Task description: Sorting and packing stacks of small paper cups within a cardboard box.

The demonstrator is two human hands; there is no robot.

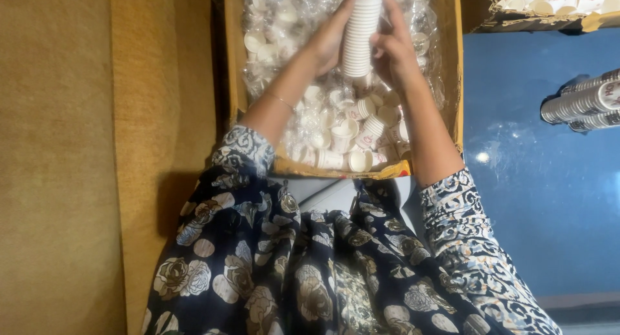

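The left hand [329, 41] and the right hand [394, 48] both clasp a tall stack of white paper cups [360, 31], one palm on each side, holding it upright above the cardboard box [452, 83]. Below the stack, loose cups [352, 138] lie jumbled among clear plastic wrap [271, 25] inside the box. Well apart, near the right edge of the blue tabletop [536, 199], three more cup stacks [581, 102] lie on their sides.

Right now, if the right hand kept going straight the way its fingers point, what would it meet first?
Probably the clear plastic liner at the far end of the cardboard box; the right hand already presses the stack of white paper cups. Depth is unclear.
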